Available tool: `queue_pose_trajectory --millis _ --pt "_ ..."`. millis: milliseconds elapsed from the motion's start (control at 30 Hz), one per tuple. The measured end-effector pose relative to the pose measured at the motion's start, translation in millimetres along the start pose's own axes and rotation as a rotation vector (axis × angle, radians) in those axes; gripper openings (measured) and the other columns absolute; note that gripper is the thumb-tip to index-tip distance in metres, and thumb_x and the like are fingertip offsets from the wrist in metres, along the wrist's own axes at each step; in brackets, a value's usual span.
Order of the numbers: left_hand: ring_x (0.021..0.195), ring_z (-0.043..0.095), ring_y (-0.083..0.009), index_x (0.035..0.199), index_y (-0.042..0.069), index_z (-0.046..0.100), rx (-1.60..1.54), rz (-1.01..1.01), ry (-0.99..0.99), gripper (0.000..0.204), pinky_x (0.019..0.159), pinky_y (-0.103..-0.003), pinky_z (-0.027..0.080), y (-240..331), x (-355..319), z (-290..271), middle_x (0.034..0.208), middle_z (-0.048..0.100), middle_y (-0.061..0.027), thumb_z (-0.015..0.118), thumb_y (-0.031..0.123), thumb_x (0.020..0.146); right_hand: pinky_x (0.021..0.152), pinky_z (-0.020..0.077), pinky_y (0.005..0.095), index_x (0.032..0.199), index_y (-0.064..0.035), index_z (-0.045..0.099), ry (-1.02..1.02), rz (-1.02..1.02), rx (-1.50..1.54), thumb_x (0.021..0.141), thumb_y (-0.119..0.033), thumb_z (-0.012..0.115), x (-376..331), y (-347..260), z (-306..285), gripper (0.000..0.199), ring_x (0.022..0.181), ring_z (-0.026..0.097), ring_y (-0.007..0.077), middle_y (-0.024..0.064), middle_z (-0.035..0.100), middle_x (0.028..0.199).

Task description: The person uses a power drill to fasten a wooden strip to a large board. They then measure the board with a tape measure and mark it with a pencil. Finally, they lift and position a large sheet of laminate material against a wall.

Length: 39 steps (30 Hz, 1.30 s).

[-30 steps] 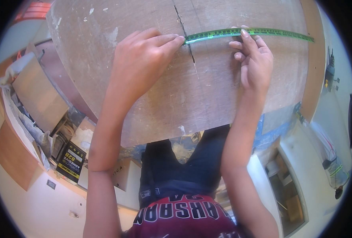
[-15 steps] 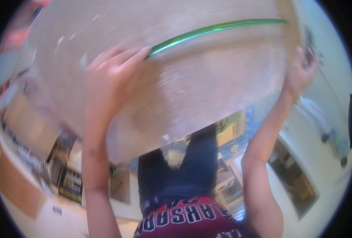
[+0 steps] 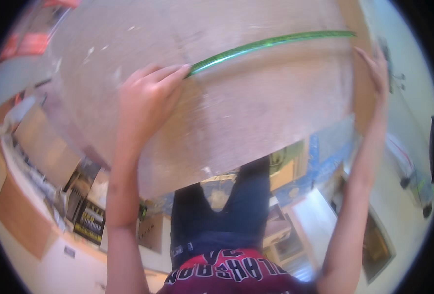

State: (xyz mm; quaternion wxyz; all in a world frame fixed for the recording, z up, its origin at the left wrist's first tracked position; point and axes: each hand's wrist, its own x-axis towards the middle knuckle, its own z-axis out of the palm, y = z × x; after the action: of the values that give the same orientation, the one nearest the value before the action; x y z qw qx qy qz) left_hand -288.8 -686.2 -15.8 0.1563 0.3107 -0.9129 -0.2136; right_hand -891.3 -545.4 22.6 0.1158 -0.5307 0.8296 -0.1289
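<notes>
Your left hand (image 3: pixel 150 95) grips one end of the green measuring tape (image 3: pixel 270 43), which extends rightward from that grip over the board (image 3: pixel 270 103). Right hand (image 3: pixel 379 73): spread, apparently empty, near the far end. Extension appears done; release remains.

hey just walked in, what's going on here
A person is standing at a large wooden board with a green measuring tape stretched over it. The left hand pinches the tape's near end out on the board. The right hand is open by the tan strip along the board's right side, close to the tape's far end; whether it touches the strip is hard to tell.
</notes>
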Motion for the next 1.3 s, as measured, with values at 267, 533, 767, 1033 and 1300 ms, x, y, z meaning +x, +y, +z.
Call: queue_pose_trajectory --millis 267,533,767,1033,1300 --pt "0.094 0.076 -0.0241 0.115 0.012 0.085 -0.009 -0.016 0.018 0.026 0.080 -0.039 0.061 -7.9 -7.2 8.5 0.108 0.083 -0.0043 0.079 0.013 0.090 0.094 0.0569 0.0307 0.152 0.0041 0.060 -0.044 0.254 0.105 0.094 -0.045 0.088 31.4 -4.5 -6.9 0.081 0.109 0.074 0.0188 0.0160 0.076 0.129" --pt "0.096 0.076 -0.0245 0.119 0.013 0.085 0.031 0.012 0.006 0.030 0.081 -0.039 0.061 -8.4 -8.6 10.1 0.108 0.082 -0.0043 0.079 0.012 0.090 0.088 0.0570 0.0299 0.143 0.0043 0.069 0.038 0.282 0.128 0.092 -0.038 0.091 28.0 -5.7 2.8 0.069 0.101 0.074 0.0164 0.0127 0.079 0.118" --pt "0.096 0.075 -0.0253 0.120 0.014 0.085 0.015 -0.001 -0.003 0.031 0.081 -0.039 0.061 -11.7 -9.3 11.1 0.109 0.082 -0.0036 0.079 0.012 0.090 0.084 0.0569 0.0283 0.139 0.0033 0.072 0.023 0.309 0.184 0.092 -0.037 0.091 27.3 -9.4 2.9 0.065 0.094 0.074 0.0143 0.0104 0.080 0.113" --pt "0.097 0.075 -0.0256 0.121 0.014 0.085 0.031 0.006 0.000 0.031 0.082 -0.039 0.061 -12.1 -9.4 13.7 0.110 0.082 -0.0030 0.077 0.012 0.091 0.083 0.0565 0.0265 0.139 0.0016 0.071 0.014 0.359 0.275 0.095 -0.032 0.089 25.4 -8.7 2.6 0.059 0.096 0.073 0.0125 0.0081 0.078 0.118" --pt "0.098 0.075 -0.0242 0.123 0.017 0.084 0.054 0.011 -0.002 0.032 0.082 -0.039 0.061 -14.5 -12.1 14.4 0.112 0.081 -0.0013 0.078 0.013 0.092 0.083 0.0549 0.0248 0.138 -0.0006 0.071 -0.031 0.388 0.323 0.099 -0.026 0.086 23.9 -8.5 1.5 0.049 0.097 0.071 0.0102 0.0047 0.077 0.119"
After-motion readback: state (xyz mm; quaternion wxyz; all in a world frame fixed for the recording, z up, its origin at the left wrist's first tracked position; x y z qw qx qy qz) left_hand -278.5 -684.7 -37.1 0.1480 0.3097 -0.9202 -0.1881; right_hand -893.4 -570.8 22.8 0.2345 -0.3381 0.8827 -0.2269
